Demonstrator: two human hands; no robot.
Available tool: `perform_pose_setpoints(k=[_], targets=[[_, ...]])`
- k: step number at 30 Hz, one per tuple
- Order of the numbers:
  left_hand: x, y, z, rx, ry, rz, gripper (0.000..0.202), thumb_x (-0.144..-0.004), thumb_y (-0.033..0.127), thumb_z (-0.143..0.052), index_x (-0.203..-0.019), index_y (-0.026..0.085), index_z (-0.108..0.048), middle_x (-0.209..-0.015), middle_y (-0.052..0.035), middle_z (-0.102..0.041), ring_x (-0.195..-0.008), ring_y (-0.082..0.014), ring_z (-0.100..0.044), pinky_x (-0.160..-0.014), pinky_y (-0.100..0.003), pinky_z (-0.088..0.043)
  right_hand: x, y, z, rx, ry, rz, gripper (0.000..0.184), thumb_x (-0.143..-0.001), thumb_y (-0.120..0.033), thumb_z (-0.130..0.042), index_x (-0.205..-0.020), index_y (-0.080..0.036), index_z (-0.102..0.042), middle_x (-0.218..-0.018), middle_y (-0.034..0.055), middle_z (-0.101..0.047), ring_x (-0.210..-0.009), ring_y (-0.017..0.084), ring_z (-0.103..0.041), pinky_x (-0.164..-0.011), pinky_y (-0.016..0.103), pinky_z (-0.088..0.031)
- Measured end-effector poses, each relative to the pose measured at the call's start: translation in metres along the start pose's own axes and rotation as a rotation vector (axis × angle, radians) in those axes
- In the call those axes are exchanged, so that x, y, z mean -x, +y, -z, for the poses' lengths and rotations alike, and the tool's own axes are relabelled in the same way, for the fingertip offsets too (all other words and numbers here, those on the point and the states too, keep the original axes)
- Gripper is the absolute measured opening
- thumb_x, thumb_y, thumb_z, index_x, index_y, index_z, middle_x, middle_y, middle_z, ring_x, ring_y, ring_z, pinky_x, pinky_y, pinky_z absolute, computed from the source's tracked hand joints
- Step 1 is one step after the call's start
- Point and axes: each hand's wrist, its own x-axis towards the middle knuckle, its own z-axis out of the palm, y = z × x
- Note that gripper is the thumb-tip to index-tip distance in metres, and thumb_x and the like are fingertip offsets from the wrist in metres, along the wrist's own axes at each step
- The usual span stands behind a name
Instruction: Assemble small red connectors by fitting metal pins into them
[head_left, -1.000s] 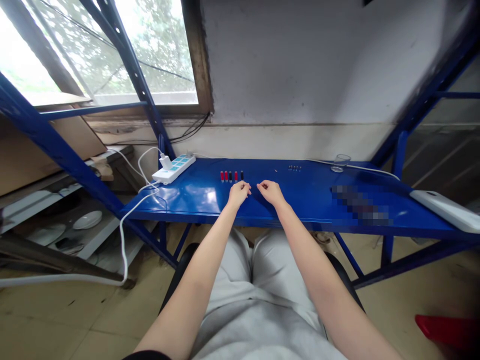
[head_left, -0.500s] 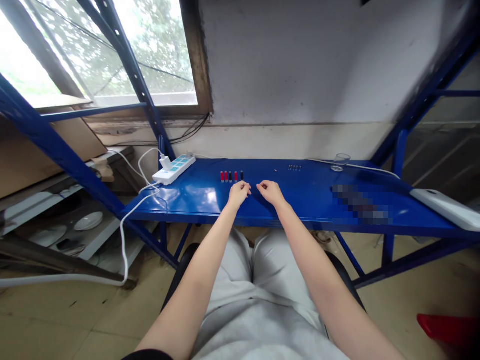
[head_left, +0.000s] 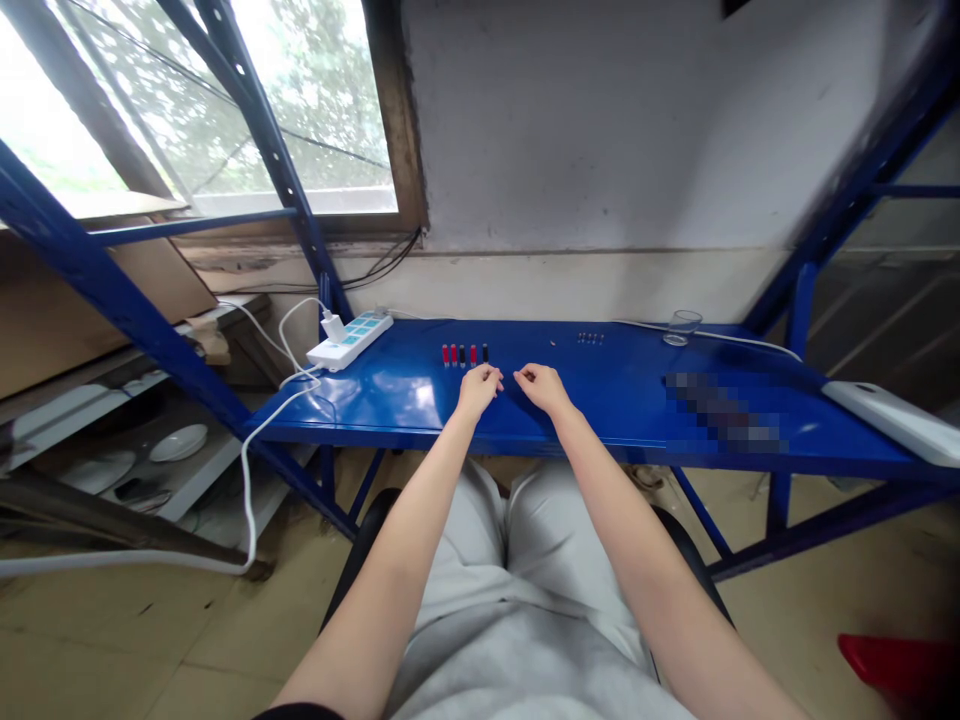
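Note:
Side by side over the front part of the blue table [head_left: 375,400], my two hands face each other with a small gap between them. The fingers of my left hand [head_left: 478,390] are curled together, close to a row of several small red and black cylinders [head_left: 463,355] standing upright behind it. My right hand [head_left: 541,386] has thumb and fingertips pinched together. Whatever either hand holds is too small or hidden to make out. Farther back, several tiny metallic pieces [head_left: 590,338] are lined up, and one small pale bit [head_left: 553,343] lies apart from them.
A white power strip [head_left: 350,340] with a plug and cables sits at the table's left end. Toward the back right stands a clear glass [head_left: 682,328]. A blurred-out dark object [head_left: 724,410] lies right of my hands, with a white flat device [head_left: 896,418] beyond.

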Motion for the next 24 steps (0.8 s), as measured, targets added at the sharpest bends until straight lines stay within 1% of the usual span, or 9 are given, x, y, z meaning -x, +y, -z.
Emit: perform_pose_setpoints(k=[5, 16, 19, 24], targets=[[0.001, 0.001, 0.000, 0.019, 0.009, -0.003, 0.019, -0.076, 0.029, -0.047, -0.068, 0.016, -0.059, -0.057, 0.0001, -0.060, -0.044, -0.0075, -0.049, -0.050, -0.020, -0.040, 0.000, -0.001, 0.000, 0.016, -0.009, -0.009, 0.025, -0.078, -0.035, -0.047, -0.068, -0.019, -0.063, -0.064, 0.0022, -0.063, -0.058, 0.013, -0.053, -0.057, 0.024, -0.036], [0.000, 0.001, 0.002, 0.076, 0.088, 0.003, 0.019, -0.076, 0.028, -0.047, -0.068, 0.016, -0.059, -0.056, 0.0006, -0.058, -0.043, -0.0075, -0.049, -0.049, -0.020, -0.040, 0.001, -0.008, 0.002, 0.100, -0.048, -0.034, 0.024, -0.081, -0.034, -0.046, -0.071, -0.020, -0.064, -0.066, 0.0025, -0.063, -0.062, 0.015, -0.055, -0.056, 0.024, -0.035], [0.000, 0.003, 0.004, 0.102, 0.161, 0.015, 0.020, -0.077, 0.028, -0.046, -0.069, 0.016, -0.059, -0.055, 0.0011, -0.058, -0.043, -0.0076, -0.049, -0.049, -0.020, -0.039, 0.001, -0.012, 0.002, 0.132, -0.060, -0.031, 0.022, -0.082, -0.031, -0.046, -0.076, -0.020, -0.065, -0.071, 0.0033, -0.065, -0.066, 0.016, -0.057, -0.057, 0.024, -0.036], [-0.002, 0.002, 0.008, 0.181, 0.336, 0.053, 0.019, -0.077, 0.027, -0.043, -0.070, 0.016, -0.057, -0.054, 0.0017, -0.055, -0.045, -0.0078, -0.049, -0.049, -0.020, -0.039, -0.009, -0.020, -0.003, 0.128, -0.113, 0.041, 0.021, -0.081, -0.025, -0.047, -0.095, -0.020, -0.063, -0.086, 0.0043, -0.066, -0.081, 0.017, -0.059, -0.067, 0.025, -0.040]])
